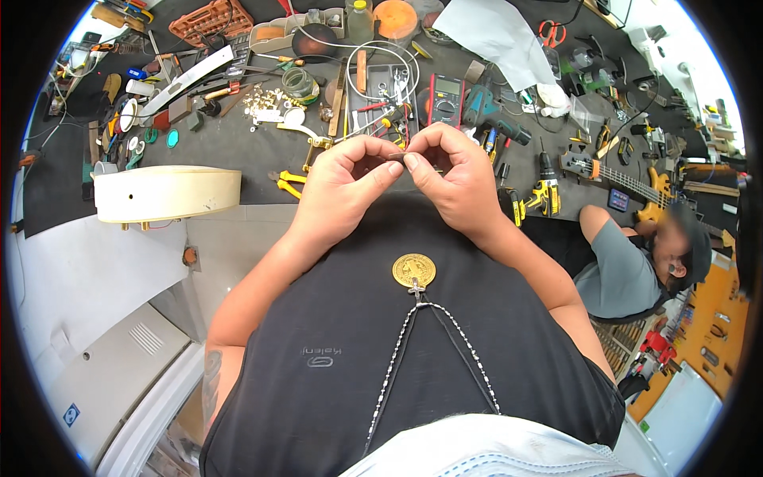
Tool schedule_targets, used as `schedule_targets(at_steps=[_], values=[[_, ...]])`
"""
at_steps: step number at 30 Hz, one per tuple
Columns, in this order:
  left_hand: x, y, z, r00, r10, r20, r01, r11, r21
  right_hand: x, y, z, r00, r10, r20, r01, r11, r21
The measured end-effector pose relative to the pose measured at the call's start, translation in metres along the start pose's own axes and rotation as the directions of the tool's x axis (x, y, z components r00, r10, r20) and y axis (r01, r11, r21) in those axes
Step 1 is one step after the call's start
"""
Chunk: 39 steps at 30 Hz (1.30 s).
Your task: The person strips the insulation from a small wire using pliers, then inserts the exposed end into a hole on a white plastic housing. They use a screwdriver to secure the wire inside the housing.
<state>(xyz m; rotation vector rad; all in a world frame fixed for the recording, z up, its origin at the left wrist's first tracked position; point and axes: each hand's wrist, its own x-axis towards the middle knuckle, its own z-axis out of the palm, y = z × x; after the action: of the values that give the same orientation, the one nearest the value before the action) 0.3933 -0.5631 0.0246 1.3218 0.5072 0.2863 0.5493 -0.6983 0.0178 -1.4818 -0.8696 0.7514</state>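
Note:
Both hands meet in front of my chest, at the near edge of the dark workbench (262, 163). My left hand (338, 179) and my right hand (457, 175) each pinch thumb against forefinger. Between the fingertips sits a small dark thin piece (398, 157), mostly covered, so its kind cannot be made out. Beyond the hands lie a grey tray (373, 119) of small tools and a red-rimmed multimeter (445, 97). Yellow-handled pliers (286, 183) rest left of my left hand. A yellow and black cordless drill (545, 187) is right of my right hand.
A cream round-sided body (167, 193) stands at the bench's left edge. Further back are a teal drill (489, 111), a glass jar (300, 83) and white sheets (497, 40). On the right another person (636, 262) sits near a bass guitar (656, 195).

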Motion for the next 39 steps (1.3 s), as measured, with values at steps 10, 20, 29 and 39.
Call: schedule_targets(at_steps=[10,20,29,39], values=[[0.002,0.000,-0.002,0.998,0.052,0.042,-0.045,0.984,-0.170,0.002,0.000,-0.009,0.969,0.139,0.204,-0.227,0.825,0.517],[0.004,0.000,-0.006,0.998,0.017,0.055,-0.009,0.990,-0.141,0.003,0.010,-0.011,0.961,0.162,0.224,-0.272,0.694,0.667],[0.006,-0.003,-0.005,0.999,-0.002,0.040,0.008,0.988,-0.154,0.000,0.004,-0.009,0.980,0.123,0.156,-0.181,0.878,0.442],[0.004,0.001,-0.005,0.987,0.091,0.134,-0.058,0.971,-0.233,-0.003,-0.002,-0.013,0.967,-0.017,0.255,-0.085,0.920,0.383]])
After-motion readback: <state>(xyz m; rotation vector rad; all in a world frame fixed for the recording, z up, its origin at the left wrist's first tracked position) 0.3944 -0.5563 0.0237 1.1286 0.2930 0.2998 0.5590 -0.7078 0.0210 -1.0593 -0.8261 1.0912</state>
